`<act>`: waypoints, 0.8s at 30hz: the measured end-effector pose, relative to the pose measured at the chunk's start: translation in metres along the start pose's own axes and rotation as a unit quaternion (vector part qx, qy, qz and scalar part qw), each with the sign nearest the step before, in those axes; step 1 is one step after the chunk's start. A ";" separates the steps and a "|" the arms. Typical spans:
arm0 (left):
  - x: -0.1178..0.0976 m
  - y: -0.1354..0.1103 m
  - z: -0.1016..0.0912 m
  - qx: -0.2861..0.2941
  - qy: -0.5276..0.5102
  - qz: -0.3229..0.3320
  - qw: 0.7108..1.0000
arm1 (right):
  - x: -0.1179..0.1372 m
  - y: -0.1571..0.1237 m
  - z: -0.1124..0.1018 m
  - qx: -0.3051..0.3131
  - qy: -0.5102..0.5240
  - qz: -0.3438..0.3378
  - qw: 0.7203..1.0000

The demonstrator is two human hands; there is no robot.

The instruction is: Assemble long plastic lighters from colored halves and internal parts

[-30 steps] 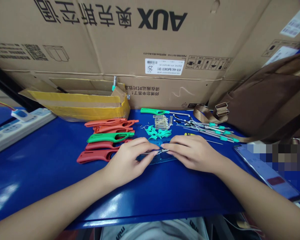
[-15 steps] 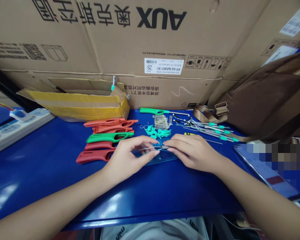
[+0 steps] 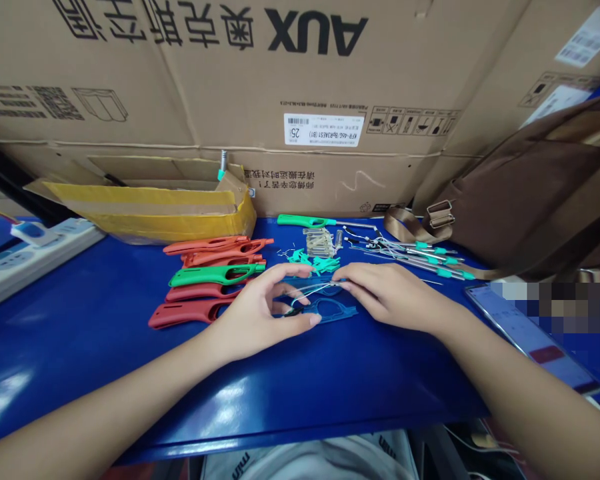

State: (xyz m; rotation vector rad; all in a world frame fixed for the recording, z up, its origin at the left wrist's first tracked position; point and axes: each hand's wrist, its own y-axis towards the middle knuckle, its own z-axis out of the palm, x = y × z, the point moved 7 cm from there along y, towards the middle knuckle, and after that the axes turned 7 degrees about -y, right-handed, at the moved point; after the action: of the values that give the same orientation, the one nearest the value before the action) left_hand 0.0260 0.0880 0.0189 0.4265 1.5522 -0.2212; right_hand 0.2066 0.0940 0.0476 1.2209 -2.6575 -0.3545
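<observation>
A blue plastic handle shell (image 3: 330,309) lies flat on the blue table (image 3: 105,347) between my hands. My left hand (image 3: 260,311) curls around its left end, thumb below and fingers above. My right hand (image 3: 385,295) pinches the right end of a thin metal wire part (image 3: 314,289) that runs across the shell toward my left fingers. Just behind lie small teal plastic pieces (image 3: 314,262).
Red and green handle shells (image 3: 207,277) are stacked at the left. Metal rods with teal tips (image 3: 420,257) and a green-handled tool (image 3: 305,221) lie behind. A yellow-taped box (image 3: 150,203), power strip (image 3: 25,250), brown bag (image 3: 525,193), phone (image 3: 530,330) and big cartons (image 3: 300,87) surround the table.
My left fingers have spread apart and arched over the blue shell, uncovering it. The wire part has lifted slightly and bent between the two hands.
</observation>
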 end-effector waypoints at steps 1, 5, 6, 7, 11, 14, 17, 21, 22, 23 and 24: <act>0.002 0.000 -0.001 -0.005 0.022 0.001 1.000 | -0.004 0.000 0.000 0.009 0.010 0.011 1.000; 0.007 0.001 -0.007 -0.019 0.072 0.003 0.997 | -0.020 0.000 0.002 0.060 0.073 0.051 0.994; 0.008 0.001 -0.006 -0.014 0.078 0.002 0.997 | -0.022 0.000 0.003 0.074 0.096 0.057 0.991; 0.008 0.002 -0.006 -0.009 0.087 0.003 0.996 | -0.023 0.000 0.004 0.089 0.119 0.061 0.987; 0.000 0.001 -0.004 -0.003 0.186 0.036 0.982 | -0.022 -0.003 0.013 0.161 0.201 0.068 0.964; -0.007 -0.001 0.000 0.009 0.279 0.087 0.956 | -0.022 -0.007 0.017 0.203 0.218 0.068 0.952; -0.008 -0.004 0.006 0.042 0.327 0.135 0.934 | -0.022 -0.007 0.016 0.207 0.203 0.051 0.956; -0.005 -0.007 0.013 0.076 0.362 0.173 0.913 | -0.024 -0.008 0.015 0.214 0.201 0.057 0.954; -0.004 -0.008 0.014 0.080 0.369 0.178 0.909 | -0.025 -0.008 0.016 0.216 0.202 0.062 0.953; -0.004 -0.009 0.015 0.084 0.375 0.182 0.905 | -0.025 -0.008 0.016 0.215 0.202 0.065 0.953; -0.004 -0.009 0.016 0.086 0.379 0.185 0.903 | -0.026 -0.007 0.015 0.211 0.202 0.066 0.954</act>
State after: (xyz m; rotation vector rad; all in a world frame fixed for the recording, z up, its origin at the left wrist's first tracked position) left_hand 0.0366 0.0732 0.0210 1.0233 2.1729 0.1322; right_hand 0.2242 0.1110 0.0287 1.0623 -2.4934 0.4631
